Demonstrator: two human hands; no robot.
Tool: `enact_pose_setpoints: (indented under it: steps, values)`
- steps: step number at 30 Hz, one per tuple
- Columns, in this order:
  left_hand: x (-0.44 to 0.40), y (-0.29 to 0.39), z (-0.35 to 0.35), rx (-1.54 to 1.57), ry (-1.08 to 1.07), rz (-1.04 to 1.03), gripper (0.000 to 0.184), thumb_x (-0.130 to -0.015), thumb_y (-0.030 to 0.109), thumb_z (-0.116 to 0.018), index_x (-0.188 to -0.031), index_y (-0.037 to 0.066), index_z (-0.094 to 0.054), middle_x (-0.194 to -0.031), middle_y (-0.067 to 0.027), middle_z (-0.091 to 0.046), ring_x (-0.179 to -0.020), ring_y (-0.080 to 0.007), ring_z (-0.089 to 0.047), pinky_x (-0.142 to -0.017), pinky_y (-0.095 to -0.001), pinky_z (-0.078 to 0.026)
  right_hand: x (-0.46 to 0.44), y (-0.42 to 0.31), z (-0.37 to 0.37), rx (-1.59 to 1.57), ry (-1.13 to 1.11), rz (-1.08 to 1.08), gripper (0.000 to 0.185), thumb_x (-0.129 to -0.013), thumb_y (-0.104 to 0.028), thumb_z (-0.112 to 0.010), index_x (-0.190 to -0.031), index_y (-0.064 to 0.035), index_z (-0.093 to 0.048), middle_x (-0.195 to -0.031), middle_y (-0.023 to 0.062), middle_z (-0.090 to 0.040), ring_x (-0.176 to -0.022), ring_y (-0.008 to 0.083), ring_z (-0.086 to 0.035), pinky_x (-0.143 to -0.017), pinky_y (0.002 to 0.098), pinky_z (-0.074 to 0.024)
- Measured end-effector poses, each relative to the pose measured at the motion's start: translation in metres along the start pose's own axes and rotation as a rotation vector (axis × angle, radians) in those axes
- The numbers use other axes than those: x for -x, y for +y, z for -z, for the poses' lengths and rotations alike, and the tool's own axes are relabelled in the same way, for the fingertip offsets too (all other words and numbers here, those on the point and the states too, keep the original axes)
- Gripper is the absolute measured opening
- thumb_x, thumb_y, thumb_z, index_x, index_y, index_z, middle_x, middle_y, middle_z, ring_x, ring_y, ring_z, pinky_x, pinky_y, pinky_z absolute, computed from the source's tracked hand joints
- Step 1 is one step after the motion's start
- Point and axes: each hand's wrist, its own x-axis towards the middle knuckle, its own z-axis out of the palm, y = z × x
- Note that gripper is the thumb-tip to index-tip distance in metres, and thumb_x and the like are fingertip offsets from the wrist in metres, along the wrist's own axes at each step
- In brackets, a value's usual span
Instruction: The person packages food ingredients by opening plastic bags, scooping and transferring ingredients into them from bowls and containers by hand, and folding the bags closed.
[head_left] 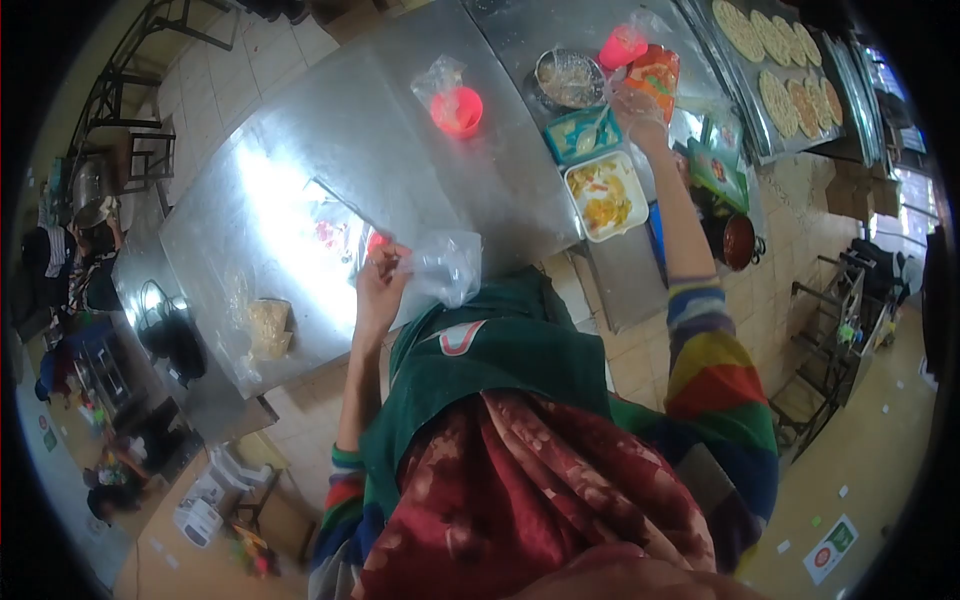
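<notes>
My left hand [380, 285] pinches the edge of a clear plastic bag [447, 270] at the near edge of the steel table. Just past those fingers lies a small red item [377, 241]. My right hand [640, 108] reaches over the food containers, its fingers smeared and partly hidden. Close to it are a white spoon [594, 134] in a teal container [570, 141] and an orange-red packet [655, 78]. A white tub [607, 197] of yellow and orange chopped food stands nearer my body. Beyond sits a metal bowl [569, 78] of pale food.
A pink cup [457, 111] with plastic in it stands on the steel table [370, 120]; another pink cup [623, 46] is farther right. Flatbreads [780, 104] lie on trays at far right. A wrapped tan packet [269, 328] is at left. A brown pot [738, 243] sits by my right arm.
</notes>
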Motion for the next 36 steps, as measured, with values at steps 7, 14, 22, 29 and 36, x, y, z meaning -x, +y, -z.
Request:
enact_pose_setpoints:
  steps: [7,14,22,29,36]
  values:
    - [0.017,0.048,-0.025,0.025,-0.106,0.248,0.034,-0.076,-0.007,-0.059,-0.108,0.003,-0.051,-0.111,-0.008,-0.049,-0.093,-0.0171,-0.053,-0.074,-0.0279,-0.049,-0.115,0.042,-0.056,0.078,-0.554,-0.131,0.03,-0.081,-0.011,-0.046,-0.105,-0.0013,-0.059,-0.106,0.0179,-0.061,-0.103,0.0287,-0.058,-0.088,0.0374,-0.0459]
    - [0.017,0.051,-0.035,-0.171,0.105,-0.156,0.043,-0.077,-0.011,-0.047,-0.116,0.006,-0.054,-0.117,-0.0099,-0.047,-0.09,-0.016,-0.051,-0.07,-0.0238,-0.047,-0.13,0.053,-0.093,0.096,-0.328,-0.095,0.028,-0.079,-0.011,-0.047,-0.102,0.001,-0.058,-0.101,0.0197,-0.062,-0.093,0.0319,-0.061,-0.08,0.0393,-0.0487]
    - [0.01,0.059,0.008,-0.319,0.133,-0.246,0.027,-0.076,-0.004,-0.04,-0.087,-0.001,-0.064,-0.099,-0.0114,-0.057,-0.07,-0.0163,-0.052,-0.061,-0.0255,-0.042,-0.081,-0.017,0.072,0.017,-0.205,-0.169,0.027,-0.085,-0.018,-0.042,-0.104,-0.0063,-0.057,-0.106,0.0185,-0.059,-0.097,0.0339,-0.057,-0.081,0.0444,-0.0467]
    - [0.001,-0.002,0.017,-0.09,-0.152,0.225,0.031,-0.09,0.03,-0.045,-0.092,0.002,-0.057,-0.078,-0.0084,-0.059,-0.07,-0.0148,-0.056,-0.062,-0.0297,-0.043,0.025,-0.179,0.046,-0.241,-0.401,-0.026,0.029,-0.09,-0.021,-0.04,-0.111,-0.0106,-0.056,-0.106,0.0173,-0.059,-0.097,0.0337,-0.057,-0.085,0.0428,-0.0443]
    - [-0.027,-0.064,-0.014,-0.51,-0.061,0.157,0.044,-0.085,0.043,-0.053,-0.097,0.001,-0.056,-0.078,-0.0159,-0.065,-0.077,-0.0301,-0.063,-0.069,-0.0388,-0.047,0.073,-0.28,0.001,-0.471,-0.213,-0.074,0.032,-0.088,-0.022,-0.046,-0.118,-0.0133,-0.055,-0.113,0.0148,-0.058,-0.106,0.0312,-0.053,-0.091,0.041,-0.0411]
